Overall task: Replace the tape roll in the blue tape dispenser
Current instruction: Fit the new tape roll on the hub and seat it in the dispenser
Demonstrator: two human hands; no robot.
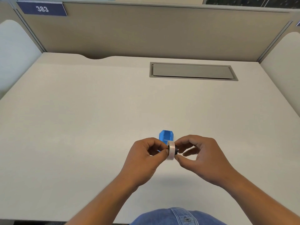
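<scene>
A whitish tape roll (171,149) stands on edge between my two hands, just above the desk. A dark core piece (176,151) shows at its right side. My left hand (144,158) pinches the roll from the left with thumb and fingers. From the right, my right hand (198,153) holds the roll and the dark core with thumb and forefinger. The blue tape dispenser (166,135) lies on the desk right behind the roll, its near end hidden by the roll and my left fingers.
The white desk (81,127) stretches all around. A grey cable hatch (193,71) is set into it at the back right. Beige partition walls close the back and sides, with a blue sign "383" (42,8) at the top left.
</scene>
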